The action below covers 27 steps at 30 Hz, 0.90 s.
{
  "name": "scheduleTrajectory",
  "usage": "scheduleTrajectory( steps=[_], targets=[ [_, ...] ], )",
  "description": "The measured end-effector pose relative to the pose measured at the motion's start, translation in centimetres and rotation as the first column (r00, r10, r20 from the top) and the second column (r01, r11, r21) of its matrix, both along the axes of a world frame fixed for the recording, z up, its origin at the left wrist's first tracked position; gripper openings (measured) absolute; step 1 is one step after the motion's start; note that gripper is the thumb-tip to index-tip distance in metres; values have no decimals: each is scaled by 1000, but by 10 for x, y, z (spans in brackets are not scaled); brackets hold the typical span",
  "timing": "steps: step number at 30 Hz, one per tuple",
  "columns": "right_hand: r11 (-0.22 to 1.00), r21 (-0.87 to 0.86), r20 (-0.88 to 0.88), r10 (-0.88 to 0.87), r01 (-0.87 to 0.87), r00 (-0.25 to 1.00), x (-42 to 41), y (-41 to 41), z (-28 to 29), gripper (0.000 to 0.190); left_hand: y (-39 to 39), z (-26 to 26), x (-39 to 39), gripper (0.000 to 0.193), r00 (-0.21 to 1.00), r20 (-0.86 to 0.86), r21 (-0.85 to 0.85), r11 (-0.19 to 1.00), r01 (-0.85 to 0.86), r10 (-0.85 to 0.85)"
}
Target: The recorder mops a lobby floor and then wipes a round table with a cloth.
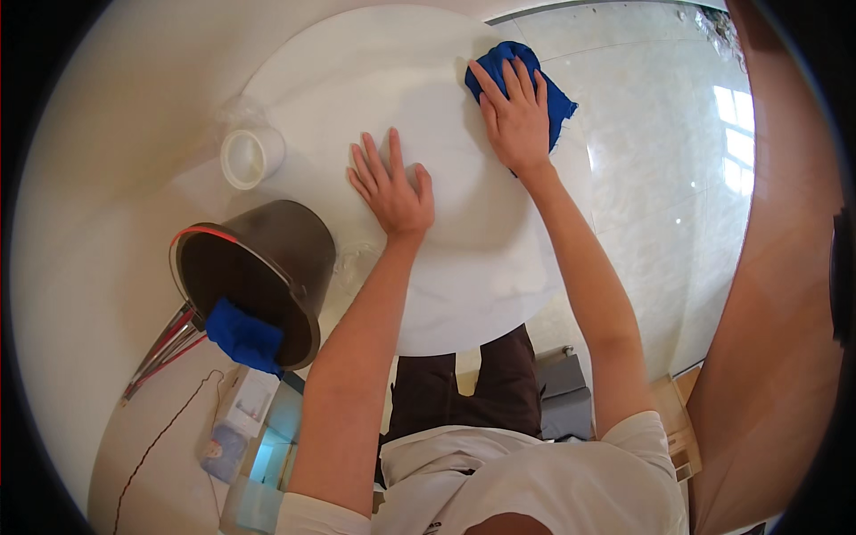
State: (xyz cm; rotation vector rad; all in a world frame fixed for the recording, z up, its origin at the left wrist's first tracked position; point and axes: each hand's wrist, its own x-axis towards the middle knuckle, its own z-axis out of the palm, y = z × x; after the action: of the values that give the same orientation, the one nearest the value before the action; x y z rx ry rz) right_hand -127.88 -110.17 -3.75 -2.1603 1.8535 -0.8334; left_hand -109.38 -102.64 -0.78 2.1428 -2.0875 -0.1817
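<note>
Under the spread fingers of my right hand [518,120] lies a crumpled blue cloth [558,110], pressed flat near the far right edge of a round white table [441,287]. My left hand [398,194] rests palm down with fingers apart on the tabletop, holding nothing. Left of it, on the table, stands a dark bucket [287,227] with a red grip on its wire handle. A second blue cloth [244,334] hangs over the bucket's rim. Beyond the bucket is a white plastic tub [267,154].
A clear plastic item [354,267] sits between the bucket and my left forearm. Several metal and red rods [160,354] are beside the bucket. Lower left are a white box [251,401] and a plastic-wrapped pack [224,451]. A grey object [565,398] is on the floor near my legs.
</note>
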Motion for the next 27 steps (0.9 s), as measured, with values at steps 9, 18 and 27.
scheduleTrajectory(
  steps=[9,18,27],
  targets=[
    [947,281,-87,-137,156,987,-13,181,5,43,-1,-2,1,59,1000,22,-10,1000,-10,11],
    [927,347,-19,-145,143,989,53,278,7,46,-1,0,-4,59,999,28,1,1000,-27,27],
    [979,204,59,5,-17,998,60,94,15,50,3,1,-5,60,1000,16,10,1000,-21,21]
  ],
)
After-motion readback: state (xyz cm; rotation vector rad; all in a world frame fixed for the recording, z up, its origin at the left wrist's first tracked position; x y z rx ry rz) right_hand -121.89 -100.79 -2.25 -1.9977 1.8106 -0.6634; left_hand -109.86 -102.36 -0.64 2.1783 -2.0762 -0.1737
